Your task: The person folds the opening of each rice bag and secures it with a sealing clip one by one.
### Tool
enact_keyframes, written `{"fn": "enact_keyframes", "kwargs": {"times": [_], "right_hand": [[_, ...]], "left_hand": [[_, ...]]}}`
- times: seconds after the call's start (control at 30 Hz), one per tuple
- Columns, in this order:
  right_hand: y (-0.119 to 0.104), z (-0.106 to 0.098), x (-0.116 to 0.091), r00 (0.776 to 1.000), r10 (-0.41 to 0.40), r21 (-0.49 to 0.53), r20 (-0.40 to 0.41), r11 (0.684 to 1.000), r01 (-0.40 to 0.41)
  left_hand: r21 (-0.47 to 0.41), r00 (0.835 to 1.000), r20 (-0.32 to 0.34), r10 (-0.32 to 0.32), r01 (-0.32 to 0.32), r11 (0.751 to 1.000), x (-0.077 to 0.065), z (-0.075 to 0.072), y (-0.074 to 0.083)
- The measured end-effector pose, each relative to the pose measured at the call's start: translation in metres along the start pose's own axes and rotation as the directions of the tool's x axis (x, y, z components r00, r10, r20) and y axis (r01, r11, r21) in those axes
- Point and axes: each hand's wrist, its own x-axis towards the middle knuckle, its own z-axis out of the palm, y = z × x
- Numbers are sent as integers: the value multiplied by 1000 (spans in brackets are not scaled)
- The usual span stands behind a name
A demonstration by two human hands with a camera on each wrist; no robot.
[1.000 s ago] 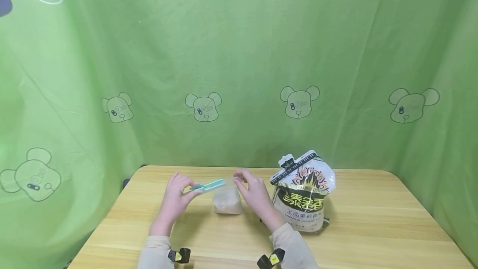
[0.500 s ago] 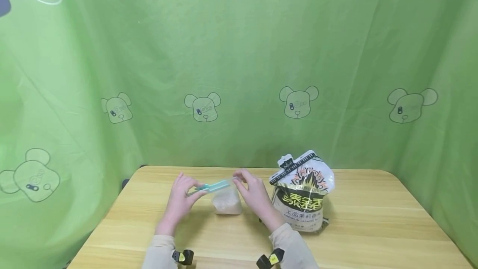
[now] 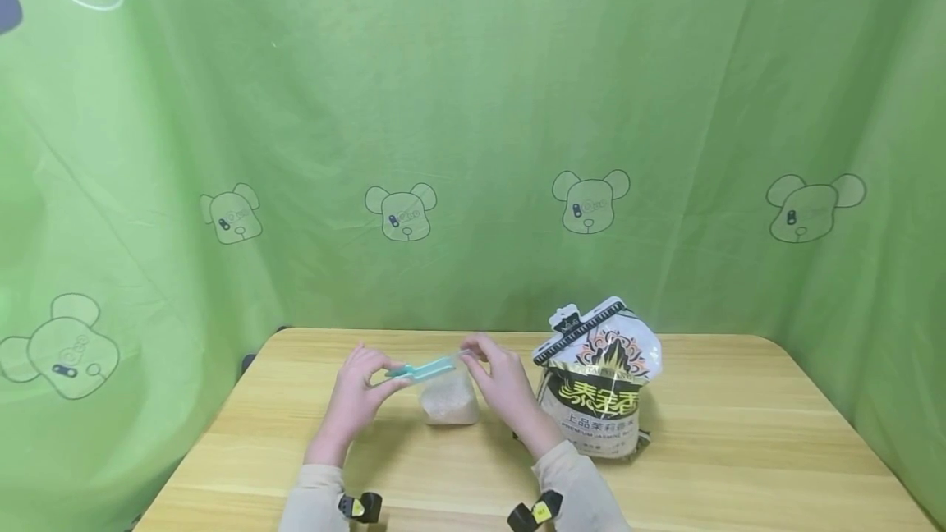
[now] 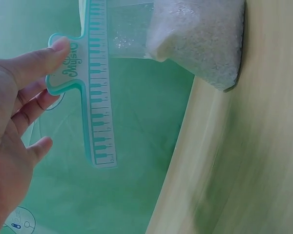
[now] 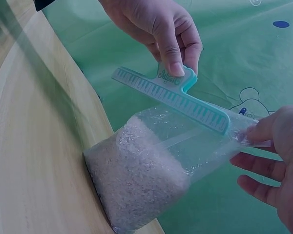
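Note:
A small clear plastic bag of white rice stands on the table with its top drawn upward. My left hand pinches the handle of a turquoise bag clip between thumb and fingers. The clip's long bar, printed with piano keys in the left wrist view, lies across the upper part of the bag, above the rice. At the bag's top right corner, my right hand pinches the plastic edge between thumb and forefinger. Its other fingers are loosely bent in the right wrist view.
To the right on the wooden table stands a larger printed jasmine rice bag, close to my right forearm. A black-and-white clip sits slantwise across its folded top. A green curtain hangs behind the table.
My left hand has moved slightly right with the turquoise bag clip, bringing its bar further across the top of the small bag. My right hand has stayed almost still.

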Motion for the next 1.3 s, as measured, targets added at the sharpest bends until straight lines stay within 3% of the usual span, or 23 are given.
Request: {"fn": "enact_keyframes", "kwargs": {"times": [0.37,0.73,1.03,1.3], "right_hand": [[3,1,-1,1000,-20,-2,-11,1000,20],[2,-2,0,1000,0,-17,1,1000,0],[4,-11,3,995,51,-11,90,999,-51],[4,-18,5,991,35,-50,132,998,-29]], "left_hand": [[-49,1000,3,-13,13,999,0,1,2],[-35,1000,-18,-6,6,999,1,8,4],[-12,999,-37,34,-34,999,1,10,6],[-18,998,-46,47,-48,999,1,12,6]]}}
